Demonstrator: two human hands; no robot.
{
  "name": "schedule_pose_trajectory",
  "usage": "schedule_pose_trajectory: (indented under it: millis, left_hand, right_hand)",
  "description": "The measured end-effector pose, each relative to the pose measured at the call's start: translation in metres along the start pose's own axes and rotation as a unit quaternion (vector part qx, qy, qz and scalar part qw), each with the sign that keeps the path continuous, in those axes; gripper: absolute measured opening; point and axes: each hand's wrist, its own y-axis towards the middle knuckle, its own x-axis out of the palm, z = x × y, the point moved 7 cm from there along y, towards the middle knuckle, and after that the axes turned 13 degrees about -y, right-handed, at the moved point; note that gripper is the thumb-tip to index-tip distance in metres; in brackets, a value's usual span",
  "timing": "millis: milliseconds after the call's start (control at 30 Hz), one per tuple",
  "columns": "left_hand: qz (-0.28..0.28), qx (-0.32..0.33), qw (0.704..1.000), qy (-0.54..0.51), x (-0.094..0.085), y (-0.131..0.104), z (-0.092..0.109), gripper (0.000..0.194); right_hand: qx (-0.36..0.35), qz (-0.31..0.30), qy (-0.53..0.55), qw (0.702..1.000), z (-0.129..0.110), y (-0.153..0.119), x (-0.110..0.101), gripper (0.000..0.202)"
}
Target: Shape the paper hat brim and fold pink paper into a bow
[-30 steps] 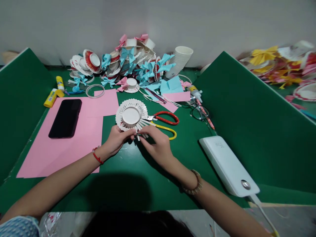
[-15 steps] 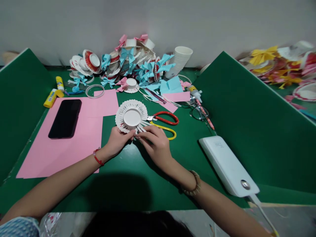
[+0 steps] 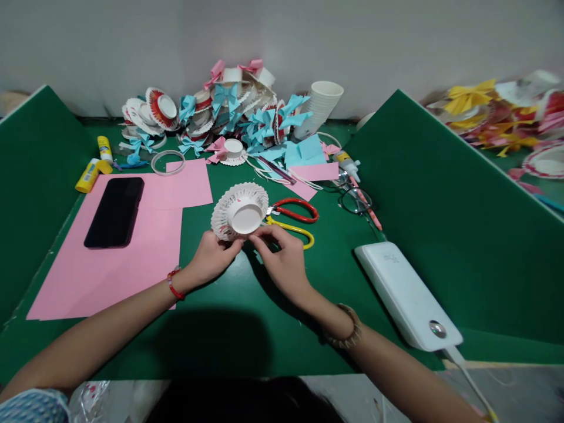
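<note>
Glue sticks (image 3: 96, 161) far L of L fingers, prob. parked out of the way. Phone (image 3: 115, 212) atop pink paper (image 3: 154, 270), left of L fingers; may be holding sheets flat. L hand (image 3: 214, 255): thumb on nr edge, other fingers mostly hidden, looks closed on frill cup (image 3: 239, 208). Cup base-up, tipped twd person, prob. so cut edge is easy to get at. Lies just beyond L + R fingers, between & touching both; can't tell if it rests on worktop (image 3: 198, 320). R hand (image 3: 284, 258): thumb + index pinched tog. on cup's nr edge, light grip, prob. for fine work. Scissors (image 3: 304, 220) just beyond R fingers, blades mostly hidden by cup, handles likely left w/in reach. Power bank (image 3: 409, 296) well right of R fingers.
</note>
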Motion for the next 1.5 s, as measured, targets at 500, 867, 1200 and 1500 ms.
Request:
schedule_pose_trajectory:
  millis: [500, 867, 1200, 1500]
  left_hand:
    - [-0.002, -0.093, 0.992, -0.09, 0.001, -0.002, -0.004, 0.018]
    - [-0.001, -0.049, 0.996, -0.077, 0.001, -0.003, -0.002, 0.018]
    - [0.005, -0.011, 0.999, -0.049, -0.002, -0.002, 0.003, 0.017]
    - [0.028, -0.042, 0.992, -0.114, -0.004, -0.001, -0.001, 0.02]
  right_hand:
    - [0.094, -0.04, 0.144, 0.984, 0.009, 0.004, 0.004, 0.005]
    - [0.12, -0.037, 0.145, 0.981, 0.014, 0.002, 0.004, 0.007]
    - [0.156, -0.045, 0.191, 0.968, 0.013, 0.002, 0.006, 0.009]
    - [0.142, -0.042, 0.23, 0.962, 0.014, 0.003, 0.007, 0.015]
